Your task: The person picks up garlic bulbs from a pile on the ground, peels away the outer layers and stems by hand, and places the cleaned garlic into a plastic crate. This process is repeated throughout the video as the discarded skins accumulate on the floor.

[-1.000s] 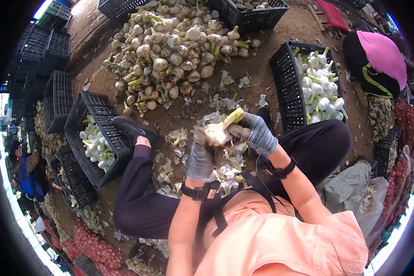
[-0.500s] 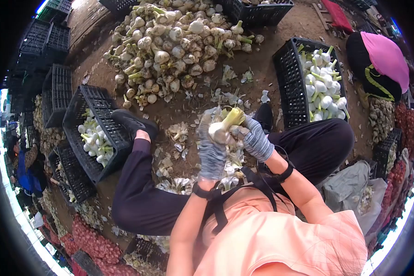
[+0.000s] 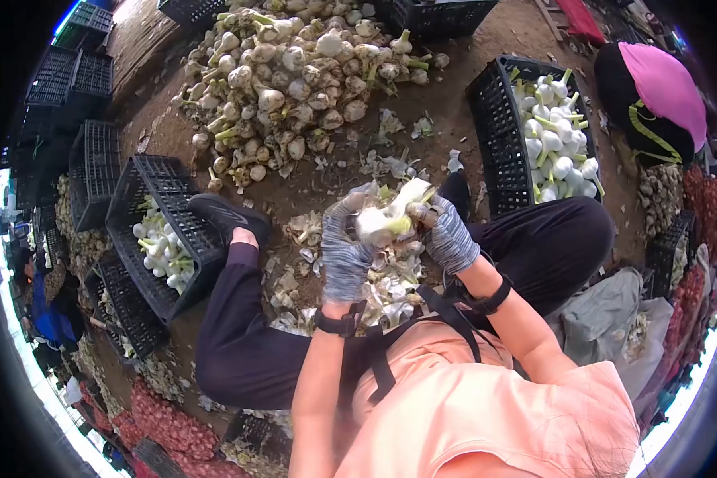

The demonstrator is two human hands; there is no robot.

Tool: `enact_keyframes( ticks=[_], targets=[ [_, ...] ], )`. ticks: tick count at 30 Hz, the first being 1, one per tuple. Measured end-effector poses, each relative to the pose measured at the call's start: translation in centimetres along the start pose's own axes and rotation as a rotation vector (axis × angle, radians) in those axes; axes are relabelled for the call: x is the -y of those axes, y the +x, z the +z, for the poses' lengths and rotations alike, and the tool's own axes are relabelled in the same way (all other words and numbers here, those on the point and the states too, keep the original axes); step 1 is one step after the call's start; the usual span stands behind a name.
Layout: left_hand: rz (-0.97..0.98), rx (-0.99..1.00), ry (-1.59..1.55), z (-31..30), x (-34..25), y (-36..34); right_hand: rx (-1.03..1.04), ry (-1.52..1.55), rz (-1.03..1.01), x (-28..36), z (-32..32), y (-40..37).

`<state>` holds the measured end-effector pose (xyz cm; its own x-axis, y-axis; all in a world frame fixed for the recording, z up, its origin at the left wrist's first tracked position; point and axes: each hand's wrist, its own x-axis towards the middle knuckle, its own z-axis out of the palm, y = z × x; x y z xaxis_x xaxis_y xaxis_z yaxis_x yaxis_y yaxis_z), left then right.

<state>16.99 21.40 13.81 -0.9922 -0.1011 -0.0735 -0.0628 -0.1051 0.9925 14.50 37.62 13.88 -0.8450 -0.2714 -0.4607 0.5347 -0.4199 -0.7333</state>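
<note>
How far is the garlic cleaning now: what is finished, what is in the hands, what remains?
Done: clean white bulbs lie in the right crate and left crate; peeled skins litter the ground. In hand: the gloved left hand and right hand grip one bulb. Left: a large pile of unpeeled bulbs ahead.

Left crate (image 3: 147,174), bulb (image 3: 377,224), right crate (image 3: 498,135); pile (image 3: 295,80) ahead
</note>
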Motion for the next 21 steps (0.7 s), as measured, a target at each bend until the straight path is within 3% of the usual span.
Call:
enact_keyframes(
  ticks=[6, 8, 9, 10, 12, 14, 16, 17, 18, 21],
  targets=[
    [-0.036, -0.002, -0.019, -0.5, 0.0, -0.7, 0.022, 0.02, -0.015, 1.5, 0.5, 0.3],
    [-0.053, -0.056, -0.2, -0.5, 0.6, -0.8, 0.045, 0.151, 0.015, 1.7, 0.4, 0.8],
    [-0.066, -0.105, 0.01, -0.4, 0.8, -0.8, 0.092, 0.222, 0.026, 2.6, 0.8, 0.6],
    [-0.067, -0.106, 0.009, -0.7, 0.9, -1.0, 0.092, 0.222, 0.027, 2.7, 0.7, 0.8],
    [-0.347, 0.022, -0.54, -1.4, -0.2, -1.0, 0.16, 0.442, 0.188, 2.9, 0.1, 1.4],
    [-0.358, 0.061, -0.671, -1.7, 0.2, -1.1, 0.167, 0.496, 0.237, 2.3, -0.4, 2.2],
    [-0.47, -0.01, -0.957, -1.5, 0.0, -1.1, -0.096, -0.209, 0.147, 1.4, -0.6, 2.9],
    [-0.477, 0.006, -1.045, -1.6, -0.2, -0.8, 0.134, -0.754, -0.075, -1.6, -3.2, 4.5],
    [-0.47, 0.003, -1.047, -1.7, 0.0, -0.6, 0.093, -1.613, -0.289, -1.9, -2.9, 3.9],
    [-0.436, -0.079, -0.897, -2.3, 0.5, -0.5, 0.023, -1.625, -0.368, -2.2, -1.9, 2.7]
  ],
)
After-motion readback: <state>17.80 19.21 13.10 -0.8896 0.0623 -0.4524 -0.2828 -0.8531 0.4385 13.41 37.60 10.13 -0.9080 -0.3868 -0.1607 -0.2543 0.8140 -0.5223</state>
